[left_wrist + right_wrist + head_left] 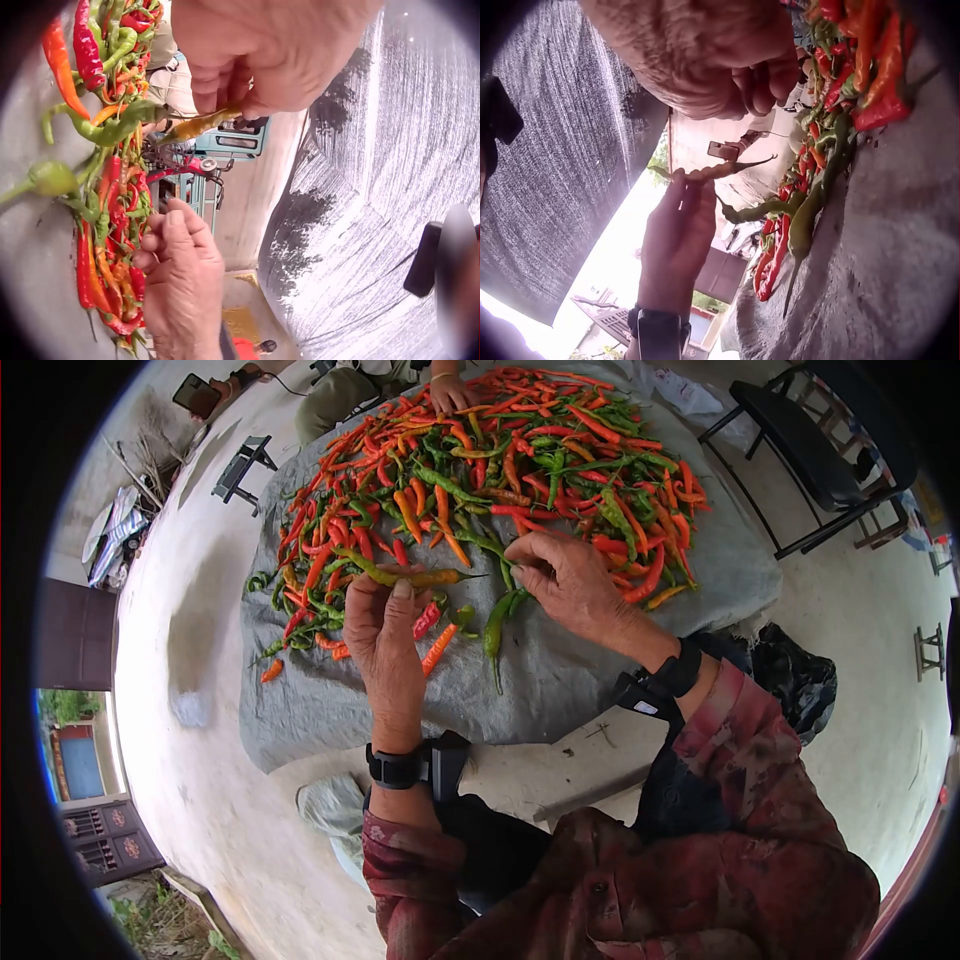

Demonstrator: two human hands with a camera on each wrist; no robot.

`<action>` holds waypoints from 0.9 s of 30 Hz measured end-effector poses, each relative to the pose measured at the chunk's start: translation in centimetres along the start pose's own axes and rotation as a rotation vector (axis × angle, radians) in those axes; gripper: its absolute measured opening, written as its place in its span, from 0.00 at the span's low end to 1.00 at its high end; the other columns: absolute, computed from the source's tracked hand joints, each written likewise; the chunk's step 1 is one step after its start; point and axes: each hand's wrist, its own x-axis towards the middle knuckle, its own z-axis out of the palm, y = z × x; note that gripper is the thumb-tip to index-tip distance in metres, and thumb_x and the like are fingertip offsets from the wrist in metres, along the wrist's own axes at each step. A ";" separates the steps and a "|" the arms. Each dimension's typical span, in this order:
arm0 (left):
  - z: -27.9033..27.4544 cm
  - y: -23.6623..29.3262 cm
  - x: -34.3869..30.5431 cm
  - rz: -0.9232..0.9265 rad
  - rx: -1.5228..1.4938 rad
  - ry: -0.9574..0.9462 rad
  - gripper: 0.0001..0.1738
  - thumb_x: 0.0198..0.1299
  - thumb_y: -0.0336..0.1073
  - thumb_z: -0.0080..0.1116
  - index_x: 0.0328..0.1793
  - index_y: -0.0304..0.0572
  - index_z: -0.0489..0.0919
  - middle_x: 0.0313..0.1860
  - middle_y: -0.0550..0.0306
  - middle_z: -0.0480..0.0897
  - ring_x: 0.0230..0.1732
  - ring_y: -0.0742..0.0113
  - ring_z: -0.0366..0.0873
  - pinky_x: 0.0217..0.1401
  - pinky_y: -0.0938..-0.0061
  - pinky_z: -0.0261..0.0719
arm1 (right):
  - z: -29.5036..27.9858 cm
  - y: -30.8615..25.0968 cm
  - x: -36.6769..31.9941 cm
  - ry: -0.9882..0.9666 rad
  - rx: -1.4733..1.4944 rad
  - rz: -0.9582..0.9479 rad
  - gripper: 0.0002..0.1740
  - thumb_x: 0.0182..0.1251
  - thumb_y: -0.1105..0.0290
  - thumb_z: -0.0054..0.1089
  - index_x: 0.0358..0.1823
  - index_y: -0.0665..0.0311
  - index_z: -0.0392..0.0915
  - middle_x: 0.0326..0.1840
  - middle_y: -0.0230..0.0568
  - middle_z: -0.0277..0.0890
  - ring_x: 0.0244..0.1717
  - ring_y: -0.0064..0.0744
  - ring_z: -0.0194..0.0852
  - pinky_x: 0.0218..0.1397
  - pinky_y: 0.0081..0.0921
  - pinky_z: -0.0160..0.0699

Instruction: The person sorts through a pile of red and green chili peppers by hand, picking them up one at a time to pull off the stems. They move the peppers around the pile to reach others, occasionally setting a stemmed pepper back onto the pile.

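1. Left grip (385, 635) pinches one long chili (432, 576) above the grey sheet (560, 680)
2. Right grip (570, 585) curls at the pile (520, 450); hold unclear
3. Seems light, bendy, waxy: pinch near the stem

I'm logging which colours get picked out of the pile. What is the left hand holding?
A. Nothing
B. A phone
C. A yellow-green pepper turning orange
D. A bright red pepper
C: the left hand pinches a yellow-green pepper with an orange end between thumb and fingers, above the grey cloth.
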 end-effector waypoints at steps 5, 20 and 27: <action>-0.3 -1.3 -0.1 -0.099 -0.255 -0.022 0.09 0.68 0.30 0.51 0.52 0.39 0.73 0.48 0.55 0.80 0.52 0.67 0.78 0.56 0.70 0.78 | 1.0 -0.6 -0.6 -0.005 0.023 -0.027 0.15 0.60 0.74 0.63 0.48 0.66 0.75 0.40 0.40 0.73 0.37 0.34 0.76 0.42 0.28 0.76; 2.7 -0.8 -0.8 -0.011 0.002 -0.166 0.14 0.65 0.28 0.56 0.55 0.35 0.73 0.46 0.58 0.80 0.48 0.71 0.78 0.54 0.75 0.76 | 1.1 -0.8 -0.3 0.045 -0.161 -0.211 0.18 0.53 0.69 0.68 0.45 0.65 0.76 0.37 0.39 0.73 0.38 0.35 0.77 0.39 0.31 0.78; 2.3 -2.0 -0.7 0.022 0.763 -0.364 0.09 0.63 0.34 0.57 0.44 0.35 0.80 0.35 0.48 0.82 0.40 0.60 0.80 0.44 0.68 0.75 | -1.0 -0.9 0.4 -0.032 0.517 0.087 0.14 0.66 0.66 0.63 0.48 0.67 0.77 0.39 0.33 0.78 0.36 0.16 0.75 0.38 0.18 0.77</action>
